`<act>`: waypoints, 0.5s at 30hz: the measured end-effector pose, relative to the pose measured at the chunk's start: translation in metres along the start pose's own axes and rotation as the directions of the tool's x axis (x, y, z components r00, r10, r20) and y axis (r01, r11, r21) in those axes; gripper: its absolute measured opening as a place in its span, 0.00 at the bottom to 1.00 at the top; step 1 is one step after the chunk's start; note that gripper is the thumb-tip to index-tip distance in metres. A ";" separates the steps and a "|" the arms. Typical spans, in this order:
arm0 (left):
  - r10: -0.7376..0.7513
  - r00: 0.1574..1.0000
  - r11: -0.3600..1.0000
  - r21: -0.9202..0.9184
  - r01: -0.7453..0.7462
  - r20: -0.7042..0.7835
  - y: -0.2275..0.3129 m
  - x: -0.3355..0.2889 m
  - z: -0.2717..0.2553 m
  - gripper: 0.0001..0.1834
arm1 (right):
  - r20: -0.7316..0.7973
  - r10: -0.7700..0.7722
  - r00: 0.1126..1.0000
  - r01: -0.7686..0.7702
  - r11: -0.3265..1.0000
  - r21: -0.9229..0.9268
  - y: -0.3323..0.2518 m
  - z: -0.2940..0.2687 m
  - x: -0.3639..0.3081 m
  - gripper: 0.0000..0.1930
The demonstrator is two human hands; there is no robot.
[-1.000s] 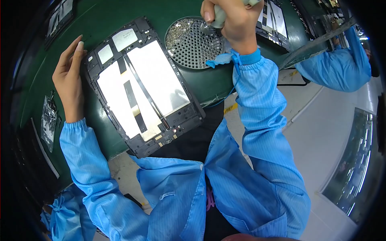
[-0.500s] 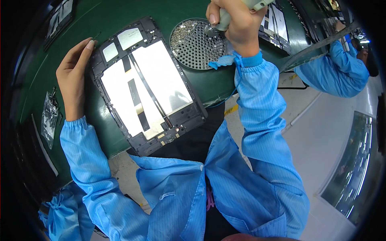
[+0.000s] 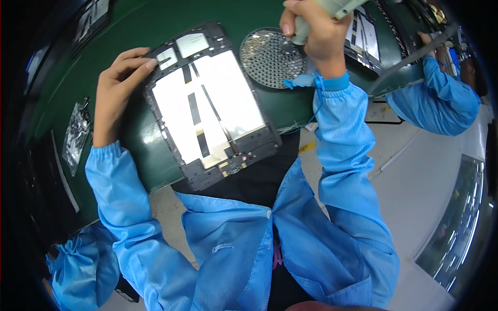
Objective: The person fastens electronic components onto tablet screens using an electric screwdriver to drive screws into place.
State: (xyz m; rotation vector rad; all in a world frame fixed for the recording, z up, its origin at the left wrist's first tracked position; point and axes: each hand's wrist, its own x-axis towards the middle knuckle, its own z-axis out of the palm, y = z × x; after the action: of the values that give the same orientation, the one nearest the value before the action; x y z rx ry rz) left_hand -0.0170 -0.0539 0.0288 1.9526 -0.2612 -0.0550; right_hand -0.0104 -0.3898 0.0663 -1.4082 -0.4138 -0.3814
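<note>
An opened tablet (image 3: 228,101) with a black frame and bright silver inner plates lies tilted, its lower end over the table's near edge. At its upper left corner my left hand (image 3: 120,80) pinches a thin dark part (image 3: 165,60), too small to name, between thumb and fingers. My right hand (image 3: 324,39) is wrapped round a pale green electric screwdriver (image 3: 332,9). The driver's tip is at the round perforated screw tray (image 3: 270,70), which holds many small shiny screws. A blue wrist strap (image 3: 332,83) circles my right wrist.
A clear plastic bag (image 3: 76,137) of small dark parts lies at left on the green table (image 3: 140,26). More opened tablets (image 3: 363,39) lie at the far right and far left. A co-worker's blue sleeve (image 3: 436,103) shows at right, behind a curved grey bar (image 3: 410,59).
My left hand has moved right, bringing the thin dark part over the tablet's upper left corner. The whole view has shifted a little; the screwdriver stays at the screw tray.
</note>
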 end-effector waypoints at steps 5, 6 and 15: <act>0.154 0.957 0.988 0.051 -0.146 -0.245 0.008 0.006 0.019 0.15 | -0.026 -0.012 1.000 0.011 1.000 -0.028 -0.014 0.007 0.003 0.15; 0.392 0.895 0.901 0.284 -0.327 -0.212 0.017 0.010 0.026 0.15 | -0.029 0.005 1.000 -0.006 0.999 -0.031 -0.017 0.010 0.005 0.14; 0.587 0.799 0.808 -0.027 -0.589 0.129 0.094 0.053 0.165 0.11 | 0.257 -0.492 0.832 0.537 0.829 -0.153 -0.023 -0.023 0.035 0.06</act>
State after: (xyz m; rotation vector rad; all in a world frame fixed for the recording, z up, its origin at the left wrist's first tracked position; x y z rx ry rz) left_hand -0.0064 -0.2491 0.0548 1.8033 -0.9535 0.2295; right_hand 0.0095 -0.4163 0.1009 -1.5460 -0.9634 -0.7446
